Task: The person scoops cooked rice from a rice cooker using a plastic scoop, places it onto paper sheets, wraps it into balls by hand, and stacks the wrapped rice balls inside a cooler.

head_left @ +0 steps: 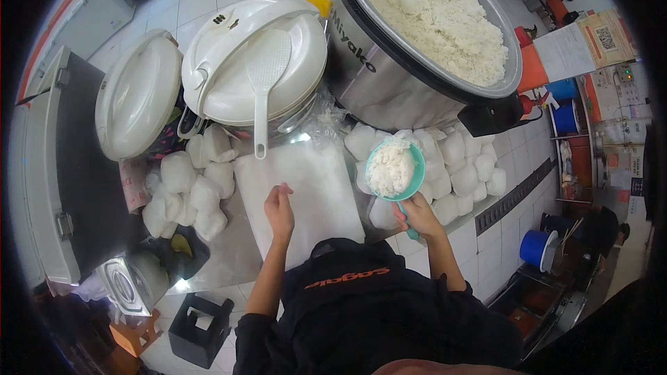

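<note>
My right hand [418, 215] grips the handle of a teal plastic scoop [419, 167]. Heaped in its cup is white cooked rice [389, 170]. The scoop hangs over white wrapped bundles [438, 184] below the big rice cooker [389, 80], which is full of rice [438, 14]. My left hand [280, 212] hovers above a stack of white sheets [306, 184], its fingers curled together with nothing visible in them. A white rice paddle [261, 107] lies on the lid of a closed rice cooker [208, 90], its handle reaching toward the sheets.
Another white lid [135, 97] stands at the left. More white wrapped bundles [198, 187] are piled left of the sheets. A black case [76, 167] borders the left side. On the floor are a black stool [199, 333] and an orange stool [135, 333]. A blue bucket [533, 248] is at right.
</note>
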The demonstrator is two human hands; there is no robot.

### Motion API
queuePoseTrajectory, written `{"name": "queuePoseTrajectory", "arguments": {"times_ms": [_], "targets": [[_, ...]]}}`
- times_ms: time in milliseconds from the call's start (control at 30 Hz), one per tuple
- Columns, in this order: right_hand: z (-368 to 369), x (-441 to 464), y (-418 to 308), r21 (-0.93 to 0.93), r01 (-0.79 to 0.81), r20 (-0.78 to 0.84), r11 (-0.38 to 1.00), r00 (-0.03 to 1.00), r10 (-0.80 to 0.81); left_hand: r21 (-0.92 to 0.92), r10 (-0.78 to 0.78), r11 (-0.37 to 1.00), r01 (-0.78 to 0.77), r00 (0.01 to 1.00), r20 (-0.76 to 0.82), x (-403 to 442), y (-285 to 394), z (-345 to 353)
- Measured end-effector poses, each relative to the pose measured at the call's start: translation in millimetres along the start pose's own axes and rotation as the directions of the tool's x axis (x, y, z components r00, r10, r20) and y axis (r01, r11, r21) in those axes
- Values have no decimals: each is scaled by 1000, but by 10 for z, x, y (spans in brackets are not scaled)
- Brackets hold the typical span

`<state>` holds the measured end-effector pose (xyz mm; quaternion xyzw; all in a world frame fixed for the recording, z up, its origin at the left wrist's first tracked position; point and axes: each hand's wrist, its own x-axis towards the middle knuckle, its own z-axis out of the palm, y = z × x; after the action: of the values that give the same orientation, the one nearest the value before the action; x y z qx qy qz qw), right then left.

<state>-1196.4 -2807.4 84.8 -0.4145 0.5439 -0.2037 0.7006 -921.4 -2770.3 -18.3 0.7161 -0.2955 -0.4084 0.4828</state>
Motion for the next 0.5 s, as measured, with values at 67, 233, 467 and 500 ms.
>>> {"name": "queuePoseTrajectory", "arguments": {"times_ms": [67, 233, 467, 500], "targets": [[-36, -29, 83, 1, -28, -17, 1000, 999, 28, 470, 249, 846, -252, 966, 70, -123, -43, -137], [132, -52, 138, 17, -44, -75, 999, 996, 46, 774, 340, 434, -461, 880, 332, -344, -318, -214], [448, 31, 413, 57, -111, 74, 992, 992, 107, 763, 405, 436, -477, 861, 307, -379, -351, -210], [478, 26, 459, 42, -103, 107, 994, 989, 98, 759, 411, 441, -479, 860, 303, -379, -370, -209]]}}
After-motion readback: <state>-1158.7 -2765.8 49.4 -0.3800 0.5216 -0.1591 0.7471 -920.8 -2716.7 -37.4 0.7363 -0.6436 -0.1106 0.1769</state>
